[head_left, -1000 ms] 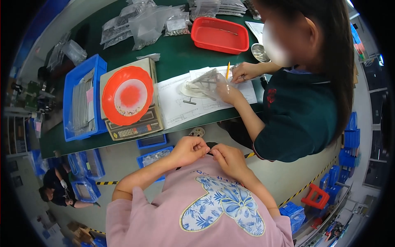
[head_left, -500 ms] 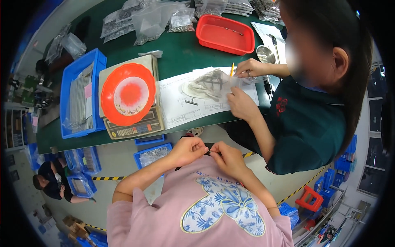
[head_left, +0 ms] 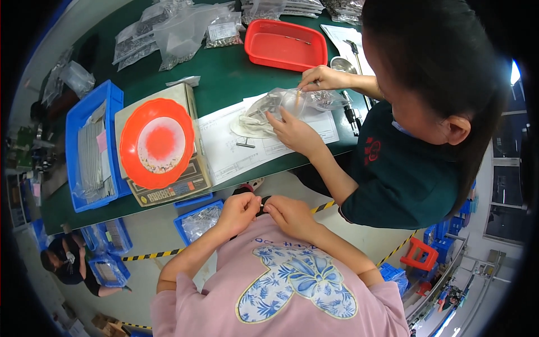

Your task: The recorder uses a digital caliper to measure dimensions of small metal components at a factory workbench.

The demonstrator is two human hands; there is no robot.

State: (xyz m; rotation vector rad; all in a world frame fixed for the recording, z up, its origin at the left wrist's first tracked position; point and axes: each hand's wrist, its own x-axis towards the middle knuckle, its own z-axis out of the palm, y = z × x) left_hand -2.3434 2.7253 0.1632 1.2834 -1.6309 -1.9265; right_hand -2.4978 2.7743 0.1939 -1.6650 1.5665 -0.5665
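My left hand (head_left: 238, 214) and my right hand (head_left: 289, 215) meet in front of my pink shirt (head_left: 236, 281), just below the table edge. Both have thumb and fingers pinched together, the tips almost touching. Whatever lies between them is too small to make out. Nearest to them on the table is a printed drawing sheet (head_left: 216, 151). A short dark T-shaped metal part (head_left: 245, 144) lies on that sheet, beside pale cloth gloves (head_left: 252, 124). At the right, a co-worker's hands (head_left: 297, 132) handle a clear plastic bag (head_left: 292, 104) over the sheet.
A scale (head_left: 193, 174) carries an orange-red plate (head_left: 128, 135), with a blue tray (head_left: 73, 163) of packed parts to its left. Farther back are a red basket (head_left: 258, 56) and several bags of parts (head_left: 179, 42). Blue bins (head_left: 196, 222) stand on the floor.
The view has shifted, so the table items sit farther left. My hands remain pinched together at the shirt. The co-worker's hands have moved over the bag, and their head leans in farther.
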